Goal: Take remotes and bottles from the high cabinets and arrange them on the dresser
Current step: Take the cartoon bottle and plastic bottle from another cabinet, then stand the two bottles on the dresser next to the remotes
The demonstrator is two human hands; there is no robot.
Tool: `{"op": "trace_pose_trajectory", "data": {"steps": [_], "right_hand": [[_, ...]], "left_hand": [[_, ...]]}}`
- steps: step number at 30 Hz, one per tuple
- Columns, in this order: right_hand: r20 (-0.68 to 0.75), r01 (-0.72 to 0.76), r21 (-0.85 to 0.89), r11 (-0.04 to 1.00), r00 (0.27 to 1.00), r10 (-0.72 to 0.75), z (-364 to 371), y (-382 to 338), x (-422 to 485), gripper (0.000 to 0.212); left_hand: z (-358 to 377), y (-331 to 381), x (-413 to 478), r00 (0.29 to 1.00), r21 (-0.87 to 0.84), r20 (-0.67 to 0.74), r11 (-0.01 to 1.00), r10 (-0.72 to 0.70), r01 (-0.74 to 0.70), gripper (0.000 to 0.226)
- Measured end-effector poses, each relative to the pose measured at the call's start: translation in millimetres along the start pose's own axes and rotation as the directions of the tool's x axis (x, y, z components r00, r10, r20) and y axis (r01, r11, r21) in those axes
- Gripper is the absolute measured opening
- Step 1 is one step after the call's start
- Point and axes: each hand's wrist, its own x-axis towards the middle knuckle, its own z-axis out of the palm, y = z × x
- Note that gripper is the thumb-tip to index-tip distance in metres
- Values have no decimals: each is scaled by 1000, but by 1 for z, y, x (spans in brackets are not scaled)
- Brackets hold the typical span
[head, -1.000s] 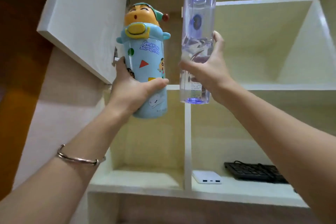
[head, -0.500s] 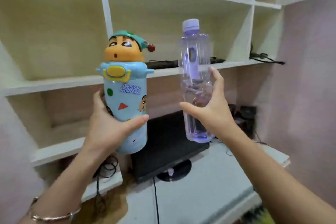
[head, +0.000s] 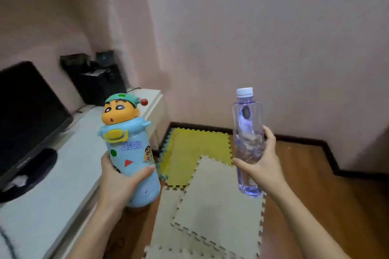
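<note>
Blue cartoon bottle (head: 134,160) in the left hand (head: 120,181), clear bottle (head: 248,143) in the right hand (head: 265,166), fingers wrapped round each (both upright): carrying step; next, probably setting them on the white counter (head: 63,185).

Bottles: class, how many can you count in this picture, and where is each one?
2. The blue cartoon bottle is in the left hand; the clear water bottle is in the right hand. No others show.

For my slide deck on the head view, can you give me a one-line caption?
Left hand holds a cartoon flask, right hand a clear bottle, both upright, beside a white dresser.
</note>
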Motion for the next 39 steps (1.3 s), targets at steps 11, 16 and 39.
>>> {"op": "trace_pose_trajectory", "data": {"steps": [11,16,39], "right_hand": [[-403,-420,111,901,809,427,-139,141,-57,96],[-534,-577,230,784,598,597,-160,163,-88,101],[-713,-576,580,576,-17,701,-249,239,47,102]], "left_hand": [[267,-8,-34,770,115,632,993,-84,14,63],[321,-14,-36,637,196,759,980,-136,-24,79],[656,24,79,150,195,976,928,-154,-316,49]]}}
